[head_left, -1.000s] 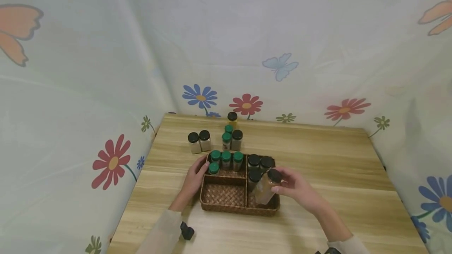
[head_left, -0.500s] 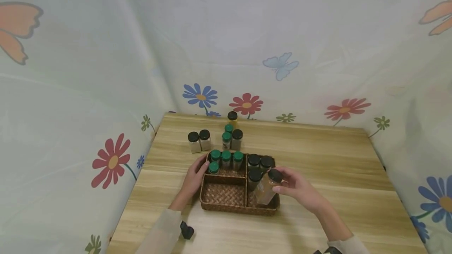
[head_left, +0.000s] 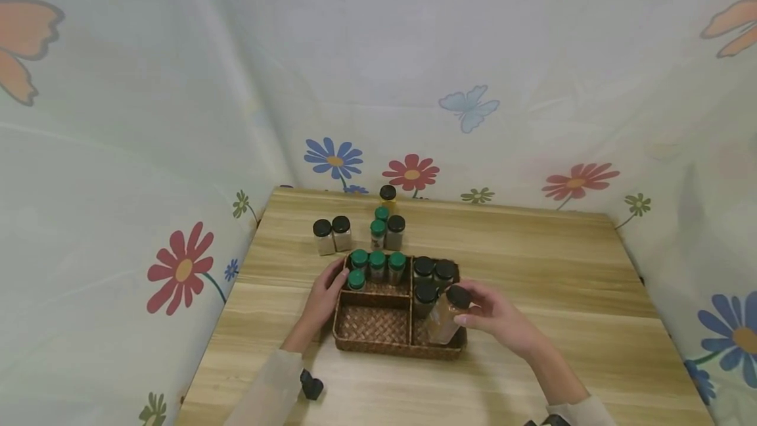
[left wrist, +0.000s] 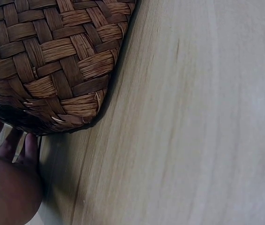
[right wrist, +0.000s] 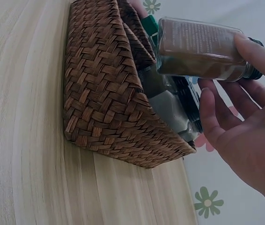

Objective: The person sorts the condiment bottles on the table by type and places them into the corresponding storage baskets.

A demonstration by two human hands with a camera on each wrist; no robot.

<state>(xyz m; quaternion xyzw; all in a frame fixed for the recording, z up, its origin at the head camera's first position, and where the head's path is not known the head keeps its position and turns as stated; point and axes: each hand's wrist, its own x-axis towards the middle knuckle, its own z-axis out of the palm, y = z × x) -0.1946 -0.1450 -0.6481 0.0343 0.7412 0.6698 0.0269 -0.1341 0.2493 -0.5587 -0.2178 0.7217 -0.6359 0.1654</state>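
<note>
A woven basket [head_left: 402, 350] with three compartments stands on the table. My right hand [head_left: 499, 321] holds a spice jar [head_left: 442, 322] near its black lid, tilted over the front of the right compartment. In the right wrist view the jar [right wrist: 200, 49] is clear glass with brown powder and printed text. Three black-lidded jars [head_left: 424, 294] fill the back of that compartment. Several green-capped jars [head_left: 377, 265] stand in the back left one; the front left one [head_left: 372, 324] shows bare weave. My left hand [head_left: 324, 294] rests on the basket's left rim, fingers at its back corner.
Behind the basket stand two black-lidded jars of pale contents [head_left: 332, 236], two green-capped jars [head_left: 378, 234], a grey-filled jar [head_left: 395, 234] and a black-capped bottle of yellow contents [head_left: 388, 196]. A flowered curtain [head_left: 378, 84] borders the wooden table [head_left: 532, 248].
Both hands, the held jar and the basket keep their places. Only the head view has shifted very slightly.
</note>
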